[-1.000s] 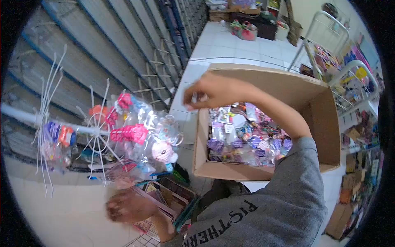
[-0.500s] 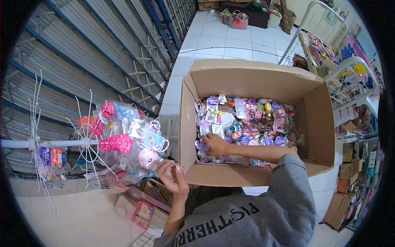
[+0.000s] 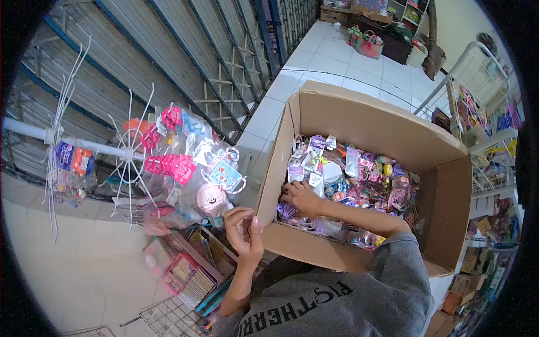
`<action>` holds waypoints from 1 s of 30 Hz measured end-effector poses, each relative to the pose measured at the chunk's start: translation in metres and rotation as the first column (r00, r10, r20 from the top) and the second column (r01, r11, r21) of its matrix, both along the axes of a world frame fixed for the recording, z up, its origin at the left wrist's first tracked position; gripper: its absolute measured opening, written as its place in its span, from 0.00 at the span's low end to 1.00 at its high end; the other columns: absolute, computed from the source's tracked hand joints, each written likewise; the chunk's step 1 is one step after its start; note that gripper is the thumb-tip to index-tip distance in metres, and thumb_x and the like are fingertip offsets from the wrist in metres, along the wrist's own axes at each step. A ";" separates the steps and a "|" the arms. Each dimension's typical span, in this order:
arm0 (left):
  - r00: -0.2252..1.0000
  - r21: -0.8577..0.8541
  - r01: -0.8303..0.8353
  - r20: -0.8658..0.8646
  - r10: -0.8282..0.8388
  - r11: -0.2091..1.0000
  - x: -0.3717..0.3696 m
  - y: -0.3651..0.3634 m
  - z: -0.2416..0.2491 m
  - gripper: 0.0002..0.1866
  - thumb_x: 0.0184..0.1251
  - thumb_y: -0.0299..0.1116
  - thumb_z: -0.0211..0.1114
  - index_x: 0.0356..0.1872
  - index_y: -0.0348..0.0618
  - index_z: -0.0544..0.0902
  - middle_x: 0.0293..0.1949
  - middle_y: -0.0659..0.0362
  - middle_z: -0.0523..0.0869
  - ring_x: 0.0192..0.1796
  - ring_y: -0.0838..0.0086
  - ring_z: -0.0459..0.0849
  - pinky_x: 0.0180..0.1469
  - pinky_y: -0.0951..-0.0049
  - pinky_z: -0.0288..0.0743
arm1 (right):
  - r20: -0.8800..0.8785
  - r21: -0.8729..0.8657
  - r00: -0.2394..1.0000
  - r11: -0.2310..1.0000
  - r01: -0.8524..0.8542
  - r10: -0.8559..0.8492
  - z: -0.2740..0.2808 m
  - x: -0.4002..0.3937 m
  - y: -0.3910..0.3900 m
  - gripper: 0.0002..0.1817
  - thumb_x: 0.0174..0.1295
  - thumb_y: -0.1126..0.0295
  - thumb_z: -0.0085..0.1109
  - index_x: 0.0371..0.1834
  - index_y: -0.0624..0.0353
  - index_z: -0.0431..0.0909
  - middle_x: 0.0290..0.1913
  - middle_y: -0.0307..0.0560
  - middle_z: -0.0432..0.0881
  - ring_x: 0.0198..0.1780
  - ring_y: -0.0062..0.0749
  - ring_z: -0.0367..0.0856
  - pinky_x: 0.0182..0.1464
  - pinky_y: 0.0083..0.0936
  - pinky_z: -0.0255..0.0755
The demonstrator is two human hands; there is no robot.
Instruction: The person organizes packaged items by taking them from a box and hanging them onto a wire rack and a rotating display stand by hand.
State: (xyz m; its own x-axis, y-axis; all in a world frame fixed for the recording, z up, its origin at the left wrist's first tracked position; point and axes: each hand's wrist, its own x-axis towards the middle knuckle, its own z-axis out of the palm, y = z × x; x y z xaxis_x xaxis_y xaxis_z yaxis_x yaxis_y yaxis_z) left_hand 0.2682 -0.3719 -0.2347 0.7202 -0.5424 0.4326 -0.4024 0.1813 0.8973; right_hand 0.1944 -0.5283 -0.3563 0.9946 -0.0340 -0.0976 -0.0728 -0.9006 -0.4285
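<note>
My right hand (image 3: 304,198) reaches down into a large cardboard box (image 3: 382,115), near its left wall. Its fingers are apart and bent over the small packaged trinkets (image 3: 370,174), touching some beside a purple piece (image 3: 287,211); the fingertips are partly hidden. My left hand (image 3: 245,231) is raised outside the box's left corner, fingers loosely curled, thumb apart, nothing seen in it. Close to it hangs a round pink face-shaped item (image 3: 212,199) on a white wire display rack (image 3: 129,154). Clear packets with pink header cards (image 3: 171,167) hang there too.
A folding metal shutter (image 3: 185,62) runs along the left. Below the rack are a pink boxed set (image 3: 185,273) and a wire grid (image 3: 168,317). White wire shelving (image 3: 491,149) with goods stands at right. A basket (image 3: 369,45) sits on the far tiled floor.
The view has turned, so the box sits further right and tilted. My right hand is now closer to the box's left wall. My left hand stays beside the rack.
</note>
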 end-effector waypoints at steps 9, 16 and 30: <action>0.998 0.064 0.032 0.043 -0.035 0.997 0.003 -0.002 0.002 0.06 0.55 0.20 0.48 0.34 0.36 0.66 0.36 0.57 0.67 0.22 0.84 0.67 0.20 0.87 0.61 | -0.111 -0.172 0.989 0.978 -0.120 0.101 -0.014 0.020 0.000 0.24 0.29 0.63 0.65 0.36 0.48 0.73 0.45 0.42 0.66 0.51 0.38 0.58 0.46 0.38 0.55; 0.997 0.192 0.070 -0.036 -0.064 0.979 0.005 -0.002 0.014 0.06 0.52 0.23 0.54 0.32 0.37 0.71 0.30 0.59 0.73 0.28 0.81 0.72 0.30 0.84 0.67 | 0.090 0.257 0.996 0.966 0.005 -0.029 0.024 0.001 -0.038 0.18 0.36 0.62 0.62 0.32 0.57 0.75 0.26 0.48 0.76 0.30 0.38 0.74 0.39 0.34 0.62; 0.875 0.323 0.387 0.166 -0.454 0.864 -0.012 -0.076 0.044 0.36 0.37 0.45 0.68 0.47 0.36 0.65 0.42 0.49 0.73 0.46 0.65 0.72 0.47 0.71 0.64 | 0.145 0.833 0.834 0.520 0.187 -0.533 0.205 -0.067 -0.064 0.09 0.41 0.75 0.61 0.28 0.65 0.76 0.25 0.38 0.77 0.28 0.16 0.73 0.32 0.13 0.66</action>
State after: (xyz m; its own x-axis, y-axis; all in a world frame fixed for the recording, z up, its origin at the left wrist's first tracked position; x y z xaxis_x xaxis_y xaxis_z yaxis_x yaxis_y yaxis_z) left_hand 0.2566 -0.4482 -0.1907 0.2949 -0.8902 0.3474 -0.5429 0.1431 0.8275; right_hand 0.1272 -0.5919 -0.1516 0.8736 -0.4825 0.0640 -0.0069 -0.1437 -0.9896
